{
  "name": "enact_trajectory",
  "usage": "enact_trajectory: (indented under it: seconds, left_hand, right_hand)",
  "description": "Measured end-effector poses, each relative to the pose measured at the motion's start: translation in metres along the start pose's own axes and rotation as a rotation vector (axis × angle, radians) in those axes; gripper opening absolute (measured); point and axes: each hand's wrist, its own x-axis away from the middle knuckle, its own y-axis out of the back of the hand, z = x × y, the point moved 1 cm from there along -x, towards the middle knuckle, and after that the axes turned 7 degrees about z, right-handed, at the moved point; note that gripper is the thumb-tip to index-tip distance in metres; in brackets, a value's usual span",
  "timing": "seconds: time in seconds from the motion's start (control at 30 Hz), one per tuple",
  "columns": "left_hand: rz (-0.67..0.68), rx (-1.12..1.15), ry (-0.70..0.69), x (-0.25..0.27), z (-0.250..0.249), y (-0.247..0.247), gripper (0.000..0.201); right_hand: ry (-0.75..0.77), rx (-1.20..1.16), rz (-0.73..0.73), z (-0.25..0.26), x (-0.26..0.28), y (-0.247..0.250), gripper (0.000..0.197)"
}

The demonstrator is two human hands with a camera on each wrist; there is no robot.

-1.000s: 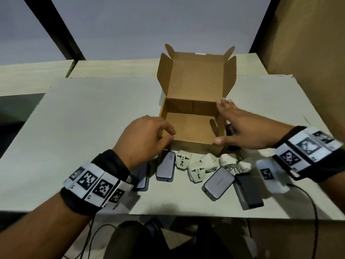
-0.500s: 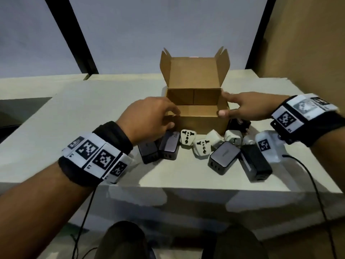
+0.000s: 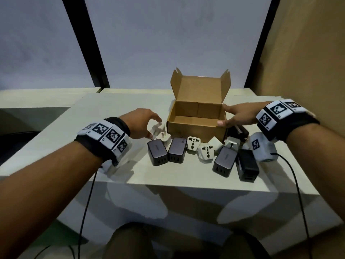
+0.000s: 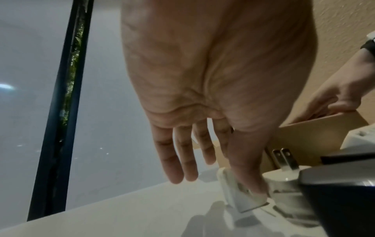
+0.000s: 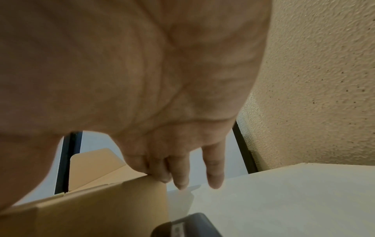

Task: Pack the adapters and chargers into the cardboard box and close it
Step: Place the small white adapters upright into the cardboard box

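Observation:
The cardboard box stands with its lid up at the table's middle, and nothing shows inside it. My right hand grips its right wall, thumb at the front corner. My left hand hangs at the box's left front corner with straight fingers. Its thumb touches a small white adapter beside a white pronged charger. In front of the box lie dark chargers, a black one and several white travel adapters.
The pale table ends in a front edge just before the chargers. A tan wall rises close at the right. A black adapter lies under my right hand. Cables hang from both wrists.
My left hand has left the box's front left corner, opened out and dropped left onto the white adapter. The right hand stays on the right wall. The view has tilted up.

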Motion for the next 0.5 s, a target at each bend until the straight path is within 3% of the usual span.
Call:
enact_trajectory:
  seconds: [0.1, 0.23, 0.33, 0.43, 0.5]
  left_hand:
    - [0.03, -0.048, -0.032, -0.011, -0.003, 0.002, 0.07]
    - [0.066, -0.013, -0.04, -0.02, -0.003, -0.005, 0.059]
    - [0.015, 0.103, -0.025, -0.023, 0.005, -0.007, 0.05]
    - [-0.088, 0.268, -0.028, -0.023, 0.011, 0.001, 0.06]
    - [-0.158, 0.369, -0.046, -0.023, 0.009, 0.011, 0.053]
  right_hand:
    - [0.012, 0.018, 0.008, -0.001, -0.006, 0.0, 0.094]
    - [0.016, 0.013, 0.019, -0.007, -0.011, 0.005, 0.097]
    - [0.031, -0.01, 0.019, -0.009, -0.012, 0.008, 0.096]
    - [0.043, -0.004, 0.003, -0.006, -0.014, 0.008, 0.097]
    - [0.031, 0.03, -0.012, -0.005, -0.017, 0.008, 0.1]
